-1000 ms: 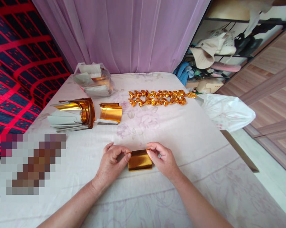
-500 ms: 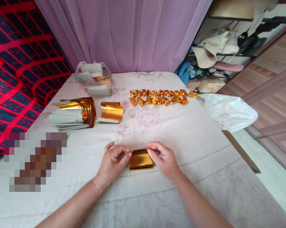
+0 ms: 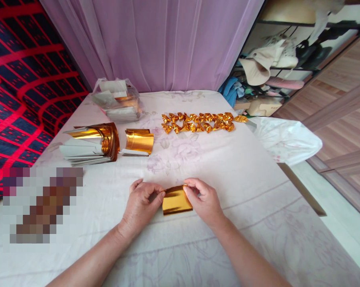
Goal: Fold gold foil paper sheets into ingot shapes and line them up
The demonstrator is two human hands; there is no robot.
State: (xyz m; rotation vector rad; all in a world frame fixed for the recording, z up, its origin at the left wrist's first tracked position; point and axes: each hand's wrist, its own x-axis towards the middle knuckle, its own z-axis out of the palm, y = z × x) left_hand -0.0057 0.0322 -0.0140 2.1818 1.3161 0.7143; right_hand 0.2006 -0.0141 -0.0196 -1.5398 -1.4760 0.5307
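Note:
A shiny gold foil paper sheet [image 3: 177, 201] is held low over the cloth-covered table, right in front of me. My left hand [image 3: 144, 201] pinches its upper left corner between thumb and forefinger. At the upper right corner, my right hand [image 3: 203, 199] grips it the same way. The sheet's far edge looks slightly bent over between the two pinches; its lower edge hangs toward me. Beyond the hands, folded gold foil pieces [image 3: 198, 122] lie in two rows. A small stack of gold foil sheets [image 3: 139, 141] sits to their left.
A larger fanned stack of foil sheets [image 3: 92, 143] stands at the left, with a clear plastic bag [image 3: 117, 99] of more sheets behind it. A white plastic bag [image 3: 290, 139] hangs by the right edge of the table [image 3: 257, 239]. Shelves with a cap [image 3: 256, 69] stand beyond.
The foil sheet tilts a little and reflects more light. My right hand has shifted slightly left. Both hands keep their pinch, and the whole view has drifted slightly.

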